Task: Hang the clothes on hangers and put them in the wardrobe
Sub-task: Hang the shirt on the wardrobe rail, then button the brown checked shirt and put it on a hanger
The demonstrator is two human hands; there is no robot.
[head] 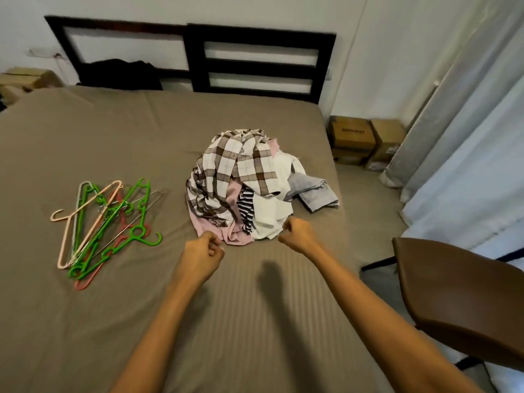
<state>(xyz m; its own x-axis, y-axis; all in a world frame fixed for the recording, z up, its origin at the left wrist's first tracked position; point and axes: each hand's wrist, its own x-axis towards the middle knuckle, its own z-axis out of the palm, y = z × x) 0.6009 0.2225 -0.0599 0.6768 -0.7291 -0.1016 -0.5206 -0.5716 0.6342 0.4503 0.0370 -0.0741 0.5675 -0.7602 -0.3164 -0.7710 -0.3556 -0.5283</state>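
A heap of clothes (243, 182) lies on the bed (255, 307), topped by a brown-and-white checked shirt (241, 160), with pink, white, striped and pale grey pieces under and beside it. To the left lies a bunch of plastic hangers (105, 222), green, pink and red, with thin wire ones among them. My left hand (202, 252) is curled into a fist just in front of the heap's pink edge and holds nothing. My right hand (296, 235) is also curled into a fist at the heap's white front edge, with nothing visibly in it. No wardrobe is in view.
A black headboard (198, 52) stands at the far end, with a dark garment (119, 75) beside it. Cardboard boxes (365, 140) sit on the floor right of the bed. A brown chair (459, 296) stands at the right, and pale curtains (467, 137) hang behind it.
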